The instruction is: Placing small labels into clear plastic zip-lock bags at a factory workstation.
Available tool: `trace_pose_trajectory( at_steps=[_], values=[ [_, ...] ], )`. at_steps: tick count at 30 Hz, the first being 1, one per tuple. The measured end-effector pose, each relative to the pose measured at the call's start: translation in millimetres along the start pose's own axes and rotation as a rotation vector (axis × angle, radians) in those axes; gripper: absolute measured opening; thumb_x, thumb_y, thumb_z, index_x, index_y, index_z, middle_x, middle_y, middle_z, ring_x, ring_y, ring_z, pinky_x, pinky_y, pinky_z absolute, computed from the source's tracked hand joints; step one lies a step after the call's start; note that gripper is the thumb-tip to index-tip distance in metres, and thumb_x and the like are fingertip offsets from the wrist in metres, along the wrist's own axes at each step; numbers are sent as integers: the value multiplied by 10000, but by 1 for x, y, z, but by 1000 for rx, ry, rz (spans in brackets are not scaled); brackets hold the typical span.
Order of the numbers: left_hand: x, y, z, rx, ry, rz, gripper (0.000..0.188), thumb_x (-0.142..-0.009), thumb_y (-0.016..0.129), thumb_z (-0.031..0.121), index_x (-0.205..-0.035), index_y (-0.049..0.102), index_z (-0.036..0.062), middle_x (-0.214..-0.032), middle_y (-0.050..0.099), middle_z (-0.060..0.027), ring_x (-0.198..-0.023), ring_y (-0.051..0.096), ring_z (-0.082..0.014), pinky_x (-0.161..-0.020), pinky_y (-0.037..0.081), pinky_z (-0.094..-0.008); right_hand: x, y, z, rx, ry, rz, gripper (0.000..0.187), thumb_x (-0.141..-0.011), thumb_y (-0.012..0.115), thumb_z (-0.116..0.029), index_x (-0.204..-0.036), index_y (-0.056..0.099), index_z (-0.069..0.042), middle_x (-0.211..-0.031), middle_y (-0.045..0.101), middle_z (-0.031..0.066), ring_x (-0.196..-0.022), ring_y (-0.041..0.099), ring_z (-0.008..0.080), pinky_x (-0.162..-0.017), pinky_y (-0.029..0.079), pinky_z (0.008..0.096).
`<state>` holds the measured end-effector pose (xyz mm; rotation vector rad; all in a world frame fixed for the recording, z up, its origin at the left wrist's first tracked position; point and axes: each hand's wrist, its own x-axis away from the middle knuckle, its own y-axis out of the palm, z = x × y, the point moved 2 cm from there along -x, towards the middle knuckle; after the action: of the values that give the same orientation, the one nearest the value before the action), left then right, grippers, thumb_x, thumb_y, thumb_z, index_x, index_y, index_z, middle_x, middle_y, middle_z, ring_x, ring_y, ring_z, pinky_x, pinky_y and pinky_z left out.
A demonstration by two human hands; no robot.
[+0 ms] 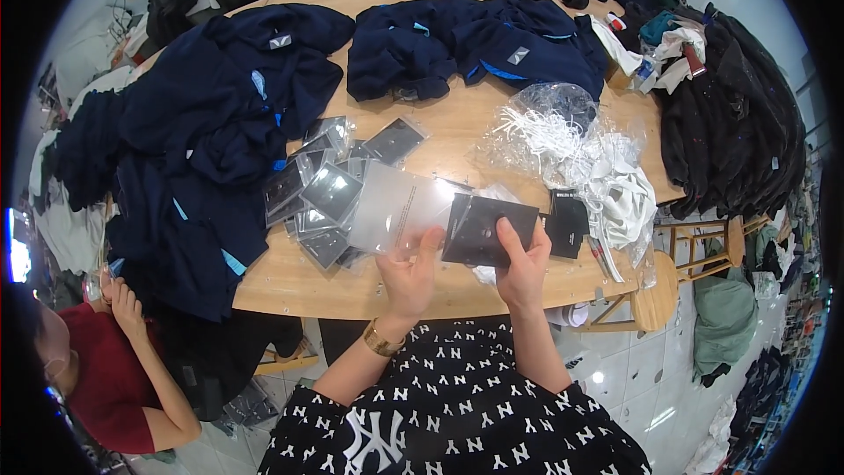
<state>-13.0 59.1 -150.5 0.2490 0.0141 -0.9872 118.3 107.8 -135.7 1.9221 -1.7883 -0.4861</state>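
Observation:
My left hand (409, 280) is closed on the lower edge of a translucent plastic bag (391, 202) with small print, its thumb on top. My right hand (525, 273) grips a flat square black card (475, 230), the thumb pressed on its face. The card's left edge is close beside the bag; whether they touch I cannot tell. Left of the bag lies a loose pile of black cards in clear sleeves (332, 192). Partly behind my right hand, another black card (570, 227) rests on the wooden table (343, 297).
Navy garments (220, 79) cover the table's left side, and more navy garments (492, 40) lie at the back. White cords in clear plastic (549, 127) and white straps (622, 198) sit at the right. Black garments (734, 105) hang beyond them. A person in a red shirt (105, 378) is at the left.

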Motion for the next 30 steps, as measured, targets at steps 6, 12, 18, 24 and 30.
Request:
trace_pose_trajectory(
  at_steps=[6,12,18,24,30],
  values=[
    [-2,0,-6,-27,-3,80,130,-847,590,99,-782,615,-11,-711,597,5,-654,521,-46,-616,428,-189,2,-6,-3,11,149,-97,158,-779,588,-1,-910,515,48,-823,588,118,-662,608,186,-560,556,333],
    [0,0,-4,-74,44,-25,133,-846,588,86,-799,626,-33,-747,612,-6,-684,524,-41,-632,423,-181,-1,0,-9,-67,89,-50,128,-771,568,11,-843,465,37,-787,569,127,-652,609,203,-528,568,377],
    [-5,3,4,19,-46,-21,146,-850,581,89,-874,645,-41,-802,638,-40,-720,545,-57,-662,430,-185,4,2,-4,-51,114,-73,126,-783,564,3,-832,450,24,-802,567,138,-635,609,209,-518,567,377],
    [-9,12,0,483,-246,-34,245,-865,555,109,-1064,584,-31,-968,627,-76,-798,584,-104,-693,473,-225,10,3,6,-54,154,-56,116,-793,562,-3,-811,449,17,-791,563,130,-637,609,201,-510,568,372],
    [-16,14,4,557,-381,-65,210,-859,568,147,-1006,585,-2,-944,620,-81,-791,599,-127,-662,490,-232,15,11,4,-63,192,-84,113,-803,559,-5,-801,448,13,-785,566,124,-639,606,187,-515,566,339]
  ],
)
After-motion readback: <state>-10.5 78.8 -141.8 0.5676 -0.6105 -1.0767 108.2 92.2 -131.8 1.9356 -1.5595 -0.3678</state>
